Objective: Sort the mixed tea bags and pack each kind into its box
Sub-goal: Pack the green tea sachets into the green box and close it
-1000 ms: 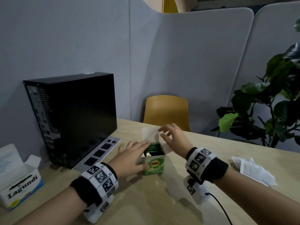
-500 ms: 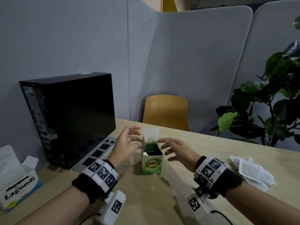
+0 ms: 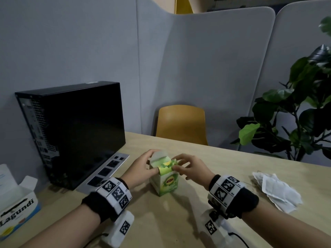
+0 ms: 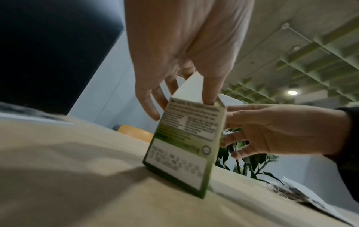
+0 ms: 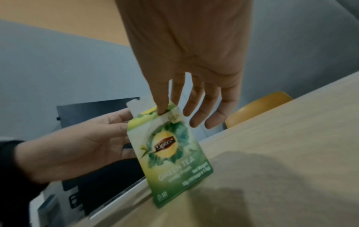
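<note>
A green tea box (image 3: 166,183) stands on the wooden table (image 3: 179,221), slightly tilted. Its green lid is folded down over the top. My left hand (image 3: 152,161) grips the box's upper left, thumb on the front and fingers behind the white flap. In the left wrist view the box (image 4: 184,147) shows its printed side, with the thumb on its top edge. My right hand (image 3: 179,162) pinches the lid from the right. In the right wrist view its thumb presses the lid of the box (image 5: 170,147). Loose white tea bags (image 3: 275,190) lie at the right.
An open white Lagundi box (image 3: 16,206) sits at the table's left edge. A black computer case (image 3: 77,131) stands behind it with a flat silver panel (image 3: 107,172) at its foot. A yellow chair (image 3: 180,124) and a leafy plant (image 3: 295,113) lie beyond the table.
The lid stood upright with my hands apart on either side. Both hands have come in onto the box top and the lid is now folded down.
</note>
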Demonstrator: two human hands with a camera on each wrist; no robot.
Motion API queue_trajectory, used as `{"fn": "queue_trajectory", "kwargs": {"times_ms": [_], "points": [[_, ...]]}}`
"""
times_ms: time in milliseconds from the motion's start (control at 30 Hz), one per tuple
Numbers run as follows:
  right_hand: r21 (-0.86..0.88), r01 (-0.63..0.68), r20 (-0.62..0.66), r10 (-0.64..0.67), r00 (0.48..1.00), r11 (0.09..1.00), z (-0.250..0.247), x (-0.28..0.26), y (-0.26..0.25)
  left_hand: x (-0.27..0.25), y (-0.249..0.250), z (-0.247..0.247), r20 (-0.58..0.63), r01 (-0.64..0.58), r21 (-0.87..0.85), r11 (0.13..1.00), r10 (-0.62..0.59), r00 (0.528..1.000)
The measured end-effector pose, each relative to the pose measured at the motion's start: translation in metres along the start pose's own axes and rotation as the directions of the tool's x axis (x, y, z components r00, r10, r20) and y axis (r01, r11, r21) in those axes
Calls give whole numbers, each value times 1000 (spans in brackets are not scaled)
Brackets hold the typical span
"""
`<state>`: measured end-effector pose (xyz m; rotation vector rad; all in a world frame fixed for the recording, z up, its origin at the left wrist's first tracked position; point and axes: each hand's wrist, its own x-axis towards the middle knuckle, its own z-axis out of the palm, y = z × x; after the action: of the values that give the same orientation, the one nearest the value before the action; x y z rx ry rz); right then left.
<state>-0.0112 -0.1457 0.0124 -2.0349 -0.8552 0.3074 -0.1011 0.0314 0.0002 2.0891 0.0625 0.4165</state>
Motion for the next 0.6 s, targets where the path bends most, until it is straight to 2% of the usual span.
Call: {"fn": "queue_trajectory", "kwargs": {"times_ms": [33,100,167,233,367,467,600], "points": [[46,-23,-15,24,1000,999,0,1,0,-3,0,-1,12,-42,67,997,41,999],[64,-20,-45,23,999,998,0,0,0,-6,0,-5,118,-93,185,978,72,990],[9,18,-62,-18,998,1000,2,-1,0,-10,3,-9,254,-115,251,961,49,966],[-49,52,-37,-54,998,997,1,-2,0,-13,8,-12,337,-141,279,950,41,941],[-71,63,139,-52,989,996,0,-5,3,-14,16,-12,390,-201,340,919,57,919],[-67,53,130,-44,991,996,1,-6,3,-12,21,-14,440,-229,408,884,30,898],[-3,60,95,-59,994,998,2,-5,5,-8,30,-18,480,-238,543,805,-65,875]]}}
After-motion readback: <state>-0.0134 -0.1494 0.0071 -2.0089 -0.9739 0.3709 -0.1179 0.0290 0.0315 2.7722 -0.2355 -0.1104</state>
